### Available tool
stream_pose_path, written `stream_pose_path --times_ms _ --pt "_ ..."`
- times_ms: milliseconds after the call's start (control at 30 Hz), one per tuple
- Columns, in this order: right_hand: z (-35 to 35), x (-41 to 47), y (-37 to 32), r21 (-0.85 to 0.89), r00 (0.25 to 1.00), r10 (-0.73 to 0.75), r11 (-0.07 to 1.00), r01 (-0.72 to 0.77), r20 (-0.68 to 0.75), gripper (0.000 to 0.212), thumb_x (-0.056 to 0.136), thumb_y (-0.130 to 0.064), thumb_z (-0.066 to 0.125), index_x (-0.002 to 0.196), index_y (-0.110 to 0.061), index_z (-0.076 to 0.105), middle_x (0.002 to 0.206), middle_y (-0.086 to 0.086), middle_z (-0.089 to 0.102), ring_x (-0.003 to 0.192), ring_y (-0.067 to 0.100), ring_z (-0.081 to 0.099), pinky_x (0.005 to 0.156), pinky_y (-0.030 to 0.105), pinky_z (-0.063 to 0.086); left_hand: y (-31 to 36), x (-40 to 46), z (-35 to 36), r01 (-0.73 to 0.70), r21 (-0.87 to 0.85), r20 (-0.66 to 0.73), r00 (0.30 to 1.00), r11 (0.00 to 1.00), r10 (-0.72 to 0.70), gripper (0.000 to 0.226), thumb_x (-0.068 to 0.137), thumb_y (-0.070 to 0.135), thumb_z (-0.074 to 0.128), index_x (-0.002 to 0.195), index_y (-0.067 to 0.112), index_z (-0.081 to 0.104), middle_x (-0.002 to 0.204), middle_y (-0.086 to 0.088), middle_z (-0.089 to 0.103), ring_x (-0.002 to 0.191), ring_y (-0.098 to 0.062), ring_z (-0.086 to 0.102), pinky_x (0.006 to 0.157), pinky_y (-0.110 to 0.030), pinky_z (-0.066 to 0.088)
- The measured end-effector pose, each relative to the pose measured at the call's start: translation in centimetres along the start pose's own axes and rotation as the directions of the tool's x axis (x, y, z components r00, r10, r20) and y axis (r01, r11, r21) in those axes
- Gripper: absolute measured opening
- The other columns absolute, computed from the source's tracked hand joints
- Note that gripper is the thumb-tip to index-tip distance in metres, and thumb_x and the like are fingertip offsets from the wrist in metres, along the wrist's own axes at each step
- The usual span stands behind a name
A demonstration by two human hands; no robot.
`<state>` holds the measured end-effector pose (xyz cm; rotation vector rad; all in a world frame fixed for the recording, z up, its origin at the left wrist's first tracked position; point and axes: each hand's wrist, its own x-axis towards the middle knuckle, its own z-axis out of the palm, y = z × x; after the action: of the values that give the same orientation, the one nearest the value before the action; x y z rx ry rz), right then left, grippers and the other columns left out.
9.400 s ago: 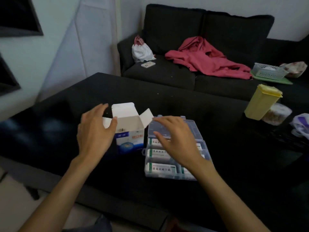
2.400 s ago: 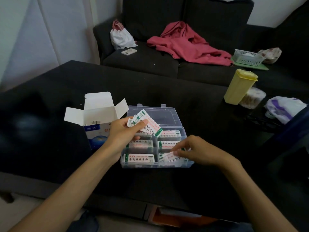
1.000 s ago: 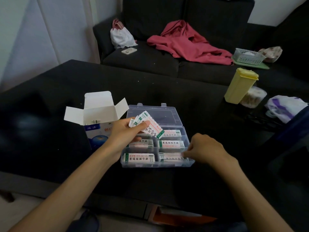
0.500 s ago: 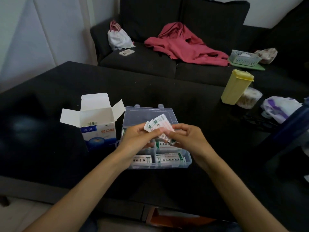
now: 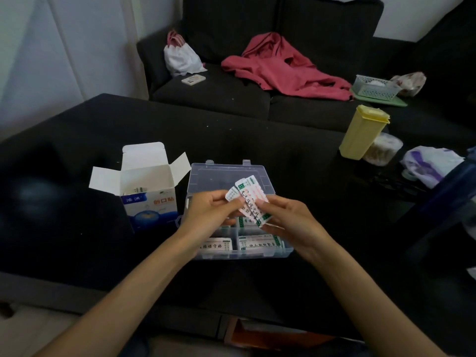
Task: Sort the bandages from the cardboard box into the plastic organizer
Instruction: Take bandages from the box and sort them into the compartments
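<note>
Both hands meet above the clear plastic organizer with its lid folded flat behind it (image 5: 238, 243), most likely so that a bandage peeled from the bunch has only a short drop into a compartment. The left hand (image 5: 210, 212) holds a small fan of white paper-wrapped bandage strips with green printed ends (image 5: 248, 199), its fingers curled round the lower left part of the fan and its thumb across the front. The right hand (image 5: 286, 217) pinches the fan's lower right edge between thumb and fingertips, which reads as picking one strip off the bunch. The fan stands tilted, its upper ends pointing away from the person over the open lid, so the strips lie between the two hands and touch both. Below them, the organizer's near compartments already hold flat stacks of the same strips, with the front right one lying just under the right wrist. The white and blue cardboard box with its top flaps spread open (image 5: 148, 191) stands upright just left of the organizer, close by the left hand for another handful; something pale shows inside it, probably more strips, though the dim view makes that uncertain. Everything rests on the dark tabletop (image 5: 77, 228).
</note>
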<state>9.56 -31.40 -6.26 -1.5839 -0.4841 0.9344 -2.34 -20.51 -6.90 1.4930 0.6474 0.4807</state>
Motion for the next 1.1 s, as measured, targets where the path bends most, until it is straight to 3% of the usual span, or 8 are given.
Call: stream_pose_path --times_ms 167,267,433,567,733,900,1033,1100 --pt "-1.0 0.1 -0.7 -0.216 0.989 -0.131 0.966 0.142 0.065 0.024 0.094 -0.013 0.054 0.116 -0.017 0.062 0.099 0.002 0.068 0.086 0.01 0.067 0.069 0.021 0.055 0.7 0.3 -0.2 0.028 -0.023 0.044 0.999 0.999 -0.027 0.022 0.09 0.019 0.059 0.109 0.03 0.063 0.089 0.01 0.07 0.08 -0.004 0.068 0.063 -0.015 0.053" --pt "-1.7 0.0 -0.9 -0.404 0.975 -0.15 0.892 0.204 0.161 0.028 0.095 -0.012 0.05 0.118 -0.023 0.061 0.103 -0.001 0.065 0.095 0.011 0.062 0.074 0.023 0.055 0.6 0.4 -0.3 -0.057 0.053 0.087 0.995 0.997 0.053 0.031 0.09 0.019 0.06 0.117 0.034 0.058 0.101 0.014 0.062 0.087 -0.004 0.065 0.063 -0.014 0.053" --pt "-2.9 0.2 -1.2 -0.618 0.943 -0.286 0.714 0.329 0.172 0.027 0.09 -0.011 0.057 0.112 -0.026 0.062 0.106 -0.008 0.063 0.097 0.007 0.062 0.077 0.024 0.056 -0.3 0.6 -0.3 -0.162 0.254 0.08 0.986 0.953 0.147 0.022 0.083 0.015 0.069 0.095 0.033 0.065 0.099 0.014 0.066 0.094 -0.002 0.064 0.074 -0.014 0.052" --pt "-4.2 0.0 -1.2 -0.678 0.959 -0.127 0.685 0.268 0.251 0.019 0.086 -0.014 0.064 0.096 -0.029 0.065 0.1 -0.006 0.065 0.09 0.006 0.065 0.077 0.023 0.056 -0.9 0.5 -0.1 -0.2 0.585 0.15 0.979 0.786 0.137 0.018 0.083 0.028 0.07 0.097 0.039 0.065 0.1 0.016 0.07 0.092 0.005 0.062 0.074 -0.015 0.048" --pt "-3.8 0.3 -0.5 -0.761 0.967 -0.081 0.603 0.241 0.242 0.019 0.081 -0.015 0.071 0.09 -0.031 0.068 0.102 -0.005 0.067 0.094 0.007 0.064 0.083 0.03 0.056 -0.8 0.0 -0.2 -0.252 0.778 0.229 0.967 0.575 0.113 0.02 0.084 0.033 0.068 0.104 0.038 0.066 0.1 0.017 0.069 0.077 0.009 0.056 0.07 -0.012 0.044" --pt "-3.3 0.7 0.3 -0.881 0.971 -0.124 0.409 0.238 0.204 0.013 0.076 -0.028 0.076 0.075 -0.036 0.066 0.085 -0.014 0.068 0.083 0.0 0.062 0.08 0.026 0.054 -0.8 -0.4 -0.1 -0.367 0.862 0.328 0.93 0.35 0.166 0.022 0.088 0.035 0.062 0.11 0.036 0.067 0.108 0.015 0.067 0.091 0.001 0.06 0.075 -0.016 0.047" --pt "-2.7 0.6 0.5 -0.963 0.952 -0.202 0.091 0.252 0.23 0.012 0.079 -0.04 0.07 0.091 -0.036 0.07 0.092 -0.015 0.054 0.093 0.005 0.048 0.087 0.027 0.042 -1.2 -0.5 0.0 -0.414 0.863 0.387 0.91 0.29 0.146 0.024 0.091 0.035 0.056 0.114 0.034 0.065 0.104 0.009 0.07 0.092 -0.008 0.063 0.081 -0.033 0.053" --pt "-2.3 0.4 0.4 -0.966 0.95 -0.203 0.052 0.254 0.238 0.016 0.083 -0.039 0.067 0.098 -0.036 0.069 0.094 -0.013 0.051 0.091 0.006 0.047 0.086 0.027 0.04 -1.4 -0.4 0.0 -0.42 0.866 0.394 0.907 0.272 0.147 0.026 0.092 0.034 0.054 0.116 0.034 0.064 0.103 0.008 0.07 0.092 -0.009 0.063 0.081 -0.033 0.053"
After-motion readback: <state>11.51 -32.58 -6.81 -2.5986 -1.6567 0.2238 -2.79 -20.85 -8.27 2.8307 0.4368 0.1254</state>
